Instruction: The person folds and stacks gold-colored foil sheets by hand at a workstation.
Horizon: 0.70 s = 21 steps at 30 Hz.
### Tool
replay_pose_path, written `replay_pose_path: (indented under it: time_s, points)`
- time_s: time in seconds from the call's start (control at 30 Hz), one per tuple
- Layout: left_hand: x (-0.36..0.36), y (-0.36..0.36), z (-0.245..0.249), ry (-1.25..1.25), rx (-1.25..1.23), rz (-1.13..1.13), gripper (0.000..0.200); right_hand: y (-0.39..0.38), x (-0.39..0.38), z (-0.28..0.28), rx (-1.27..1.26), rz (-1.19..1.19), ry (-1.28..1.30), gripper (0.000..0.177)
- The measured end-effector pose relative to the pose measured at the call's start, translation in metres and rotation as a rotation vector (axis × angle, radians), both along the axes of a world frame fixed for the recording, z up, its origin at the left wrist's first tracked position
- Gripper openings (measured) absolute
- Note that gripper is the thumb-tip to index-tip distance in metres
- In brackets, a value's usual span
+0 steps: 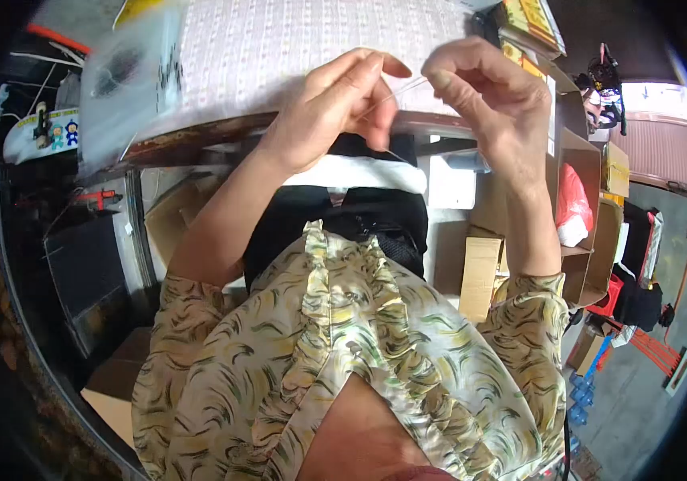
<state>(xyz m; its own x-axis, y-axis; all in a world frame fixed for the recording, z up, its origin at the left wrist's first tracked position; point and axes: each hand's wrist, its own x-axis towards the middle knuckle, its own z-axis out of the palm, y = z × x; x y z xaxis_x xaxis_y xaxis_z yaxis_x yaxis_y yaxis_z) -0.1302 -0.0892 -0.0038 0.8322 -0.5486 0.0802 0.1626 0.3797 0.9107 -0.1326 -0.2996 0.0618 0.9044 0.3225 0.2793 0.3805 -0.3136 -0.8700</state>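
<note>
Both hands are raised over the near edge of a table (239,48) with a pale patterned cover. A thin, pale thread-like strand (414,83) runs between them. My left hand (339,100) has its thumb and index finger pressed together on the strand, with the other fingers curled beneath. To its right, my right hand (491,92) pinches the strand between thumb and fingertips. The strand's far end is too fine to follow. A clear plastic bag (123,76) with small dark items lies at the table's left side.
Open cardboard boxes (481,276) stand below the table on the right, near a red plastic bag (574,204). Yellow boxes (531,24) sit at the table's back right corner. A dark panel (87,272) leans at the left.
</note>
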Motion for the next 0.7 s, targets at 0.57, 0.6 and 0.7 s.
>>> replay_pose_path:
  time_s: [0.57, 0.6, 0.7]
  points:
    - [0.030, -0.009, 0.012, -0.525, 0.680, 0.153, 0.017, -0.021, 0.034, -0.033, -0.146, 0.275, 0.475, 0.025]
    - [0.030, -0.009, 0.016, -0.482, 0.719, 0.136, 0.018, -0.021, 0.033, -0.034, -0.143, 0.277, 0.476, 0.025]
    - [0.031, -0.008, 0.019, -0.419, 0.792, 0.044, 0.017, -0.022, 0.031, -0.037, -0.032, 0.253, 0.534, 0.023]
